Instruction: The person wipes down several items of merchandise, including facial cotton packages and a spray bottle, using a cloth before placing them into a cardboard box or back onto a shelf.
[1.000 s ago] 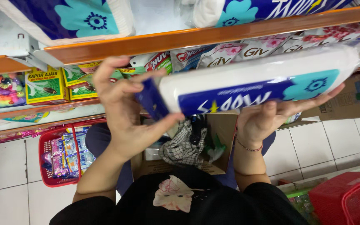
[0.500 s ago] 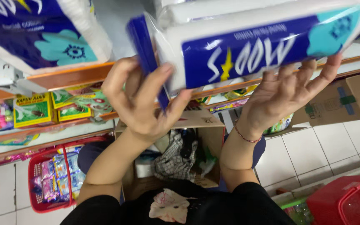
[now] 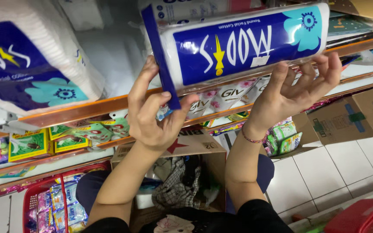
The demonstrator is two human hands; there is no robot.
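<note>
**Two hands lift a long pack of cotton pads to a shop shelf**

Two bare hands hold one long, tube-shaped pack of cotton pads [image 3: 242,45] up against an orange-edged shelf [image 3: 87,108]. The pack is white with a dark blue panel and a teal flower at its right end, and it lies almost level, its right end slightly higher. It sits at the top of the view, above both hands and just in front of the shelf edge.

The left hand [image 3: 156,116] grips the pack's left end. Its fingers curl up around a flat blue flap there, with the thumb pressed on the near side, so the hand is closed on the pack.

The right hand [image 3: 292,92] is spread wide, palm up, under the pack's right half. Its fingertips touch the underside, supporting it rather than clasping it. A thin red bracelet [image 3: 253,139] circles that wrist.

Far left, a similar large pack [image 3: 35,69] rests on the same shelf. Below it, green and yellow boxes [image 3: 29,144] line a lower shelf. Near the floor at left stands a red basket [image 3: 33,200] of small packets. A brown cardboard box [image 3: 350,116] sits on the white tiled floor at right. Between the forearms, an open carton holds checked cloth [image 3: 175,187].
</note>
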